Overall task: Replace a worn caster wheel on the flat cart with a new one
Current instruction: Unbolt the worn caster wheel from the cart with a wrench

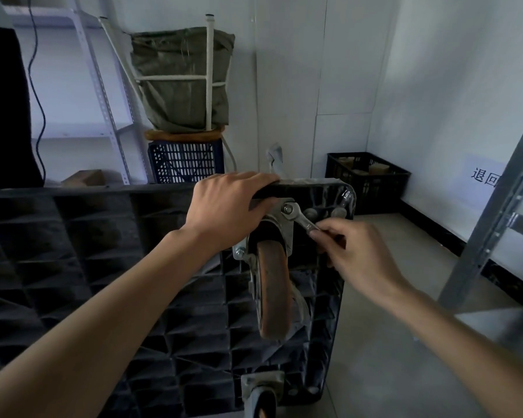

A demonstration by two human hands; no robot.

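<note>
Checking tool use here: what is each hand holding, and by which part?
The right hand pinches the wrench by its handle end; its head sits on a caster bolt. The left hand grips the cart's top edge.

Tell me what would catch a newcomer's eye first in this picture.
First, the brown caster wheel at centre, standing out from the ribbed black underside of the flat cart, which is tipped on its side. Just above it, the right hand holds a wrench set on a bolt of the wheel's mounting plate, while the left hand grips the cart's upper edge. Behind, a green sack sits on a blue crate against the wall.
</note>
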